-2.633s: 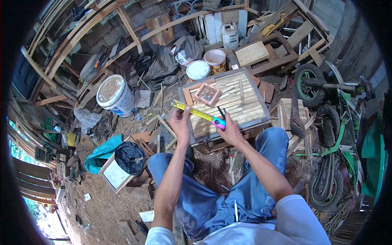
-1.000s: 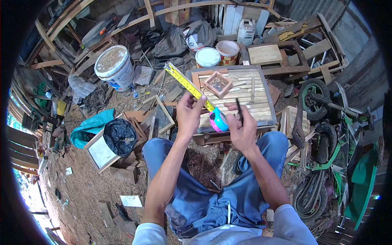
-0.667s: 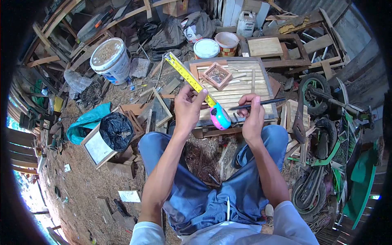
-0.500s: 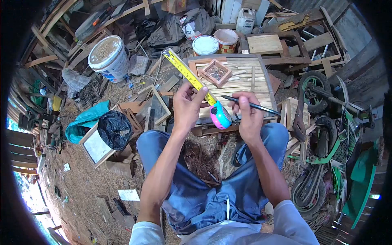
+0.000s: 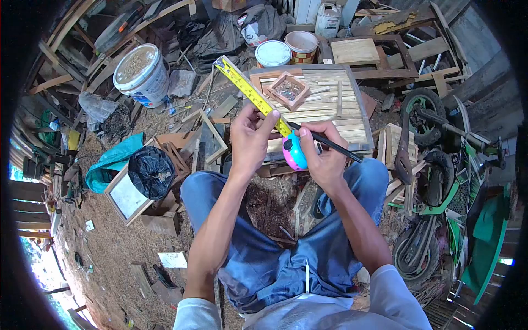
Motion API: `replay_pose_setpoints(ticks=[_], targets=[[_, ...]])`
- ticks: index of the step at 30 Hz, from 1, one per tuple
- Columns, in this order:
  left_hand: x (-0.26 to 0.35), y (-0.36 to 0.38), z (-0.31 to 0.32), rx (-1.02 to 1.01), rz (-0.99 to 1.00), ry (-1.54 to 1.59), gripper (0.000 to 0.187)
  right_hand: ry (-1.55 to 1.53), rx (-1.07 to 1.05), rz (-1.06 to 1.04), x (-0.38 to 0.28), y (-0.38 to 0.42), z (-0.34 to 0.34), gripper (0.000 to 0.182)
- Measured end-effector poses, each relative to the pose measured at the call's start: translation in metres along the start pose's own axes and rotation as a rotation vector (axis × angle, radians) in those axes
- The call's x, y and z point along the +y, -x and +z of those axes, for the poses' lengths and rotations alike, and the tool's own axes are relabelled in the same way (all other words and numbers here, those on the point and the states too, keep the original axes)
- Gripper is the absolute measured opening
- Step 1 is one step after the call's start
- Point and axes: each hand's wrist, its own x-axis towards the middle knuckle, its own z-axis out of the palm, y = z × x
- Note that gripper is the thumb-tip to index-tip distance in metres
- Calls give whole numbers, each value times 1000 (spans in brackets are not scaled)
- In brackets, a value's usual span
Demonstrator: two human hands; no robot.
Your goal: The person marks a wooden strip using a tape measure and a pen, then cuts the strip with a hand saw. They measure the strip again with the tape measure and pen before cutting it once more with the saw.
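Observation:
Pinched in my left hand (image 5: 251, 142) is the extended yellow blade of a tape measure (image 5: 295, 154), whose case is pink and turquoise. The blade slants up and left over a slatted wooden panel (image 5: 330, 113). My right hand (image 5: 324, 154) grips a black pen (image 5: 333, 145) and sits against the right side of the tape case, with its thumb near the blade's mouth. Whether the right fingers also hold the case is hard to see. Beyond the blade, a small square wooden box (image 5: 289, 91) with small bits inside rests on the panel.
White buckets (image 5: 274, 53) and a patterned bucket (image 5: 302, 47) stand behind the panel. A larger bucket (image 5: 140, 74) is at the left. A bin lined with black plastic (image 5: 151, 173) sits lower left. At the right is a green motorbike (image 5: 445, 203). Wood scraps and shavings cover the floor.
My right hand has moved left and slightly down, bringing the pen to the tape case and blade. The left hand keeps its hold on the blade, and the view has shifted slightly.

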Motion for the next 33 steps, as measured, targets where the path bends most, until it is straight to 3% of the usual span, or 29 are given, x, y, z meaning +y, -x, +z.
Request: replay_pose_setpoints(ticks=[17,33], targets=[[1,1,0,-9,34,-10,20,94,-29,-171,-10,-5,0,7],[5,2,3,4,43,19,16,124,-17,-154,-14,-4,-1,7]])
